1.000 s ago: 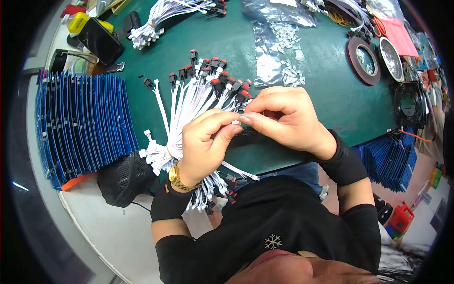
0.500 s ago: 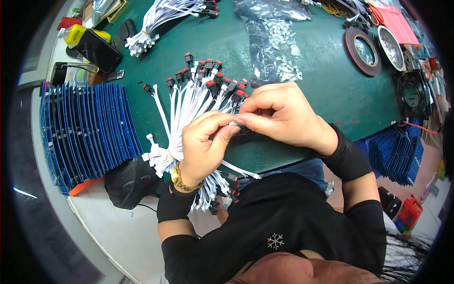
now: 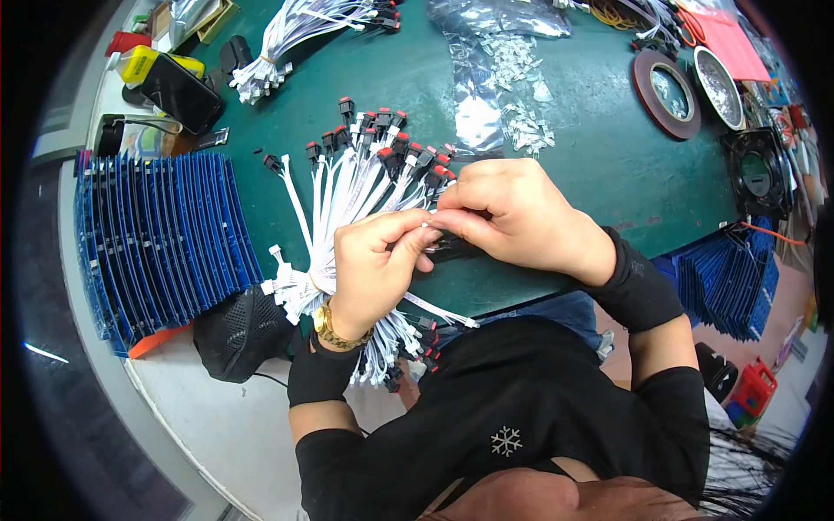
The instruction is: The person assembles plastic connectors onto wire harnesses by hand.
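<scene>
My left hand [image 3: 375, 267] is closed in a pinch over a bundle of white cables [image 3: 356, 193]. A small white piece, apparently a cable connector [image 3: 426, 226], shows at its thumb and fingertip and is mostly hidden. Against it, the thumb and forefinger of my right hand [image 3: 519, 214] press together; what they grip, if anything, is covered by the fingers. The bundle has black-and-red plugs at its far end and small white connectors at its near left end. More white cables [image 3: 391, 341] with similar ends lie below my left wrist.
Blue circuit boards [image 3: 165, 247] stand in a row at left. A second cable bundle [image 3: 300, 39] lies at the far side. Small clear pieces [image 3: 521, 87] are scattered by a plastic bag [image 3: 476, 108]. A tape roll [image 3: 647, 95], a bowl [image 3: 734, 113] and a black fan [image 3: 754, 174] sit at right.
Both hands stay fingertip to fingertip with only slight finger shifts. The white piece between them shows less than before.
</scene>
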### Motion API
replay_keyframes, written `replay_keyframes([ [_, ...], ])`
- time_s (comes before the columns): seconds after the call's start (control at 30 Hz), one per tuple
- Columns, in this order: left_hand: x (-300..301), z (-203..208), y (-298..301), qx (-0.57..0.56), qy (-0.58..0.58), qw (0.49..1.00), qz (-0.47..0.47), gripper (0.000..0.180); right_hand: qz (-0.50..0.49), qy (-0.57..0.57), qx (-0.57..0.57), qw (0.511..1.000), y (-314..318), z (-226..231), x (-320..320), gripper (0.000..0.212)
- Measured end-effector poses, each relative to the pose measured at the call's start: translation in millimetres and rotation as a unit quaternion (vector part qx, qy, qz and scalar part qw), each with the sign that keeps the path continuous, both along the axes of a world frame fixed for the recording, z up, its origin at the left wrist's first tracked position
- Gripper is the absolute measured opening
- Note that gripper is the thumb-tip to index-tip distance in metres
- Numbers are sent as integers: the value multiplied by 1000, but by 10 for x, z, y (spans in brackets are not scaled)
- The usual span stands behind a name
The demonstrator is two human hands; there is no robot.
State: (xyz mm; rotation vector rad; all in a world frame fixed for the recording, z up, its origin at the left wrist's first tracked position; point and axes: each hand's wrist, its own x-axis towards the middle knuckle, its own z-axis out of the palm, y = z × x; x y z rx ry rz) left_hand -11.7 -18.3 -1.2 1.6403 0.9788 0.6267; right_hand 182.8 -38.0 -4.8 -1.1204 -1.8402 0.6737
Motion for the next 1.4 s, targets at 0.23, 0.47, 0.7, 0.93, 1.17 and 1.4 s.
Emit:
replay_keyframes([
  [0.23,6,7,6,5,11,1000,-22,11,27,10,-68,997,29,8,32,14],
  [0.47,-14,-52,30,-27,22,999,-22,10,36,4,43,998,33,-181,-15,10],
  [0.7,-32,-41,1,-30,15,999,-16,9,50,4,49,998,45,-151,-16,9],
  [0.93,0,-35,14,-51,8,998,21,10,56,16,22,998,100,-162,83,10],
  [1.17,-21,-126,41,33,10,999,-9,13,79,-37,-34,996,105,-97,140,15],
  [1.4,10,43,10,-91,10,996,20,11,118,13,-47,992,117,-69,153,14],
])
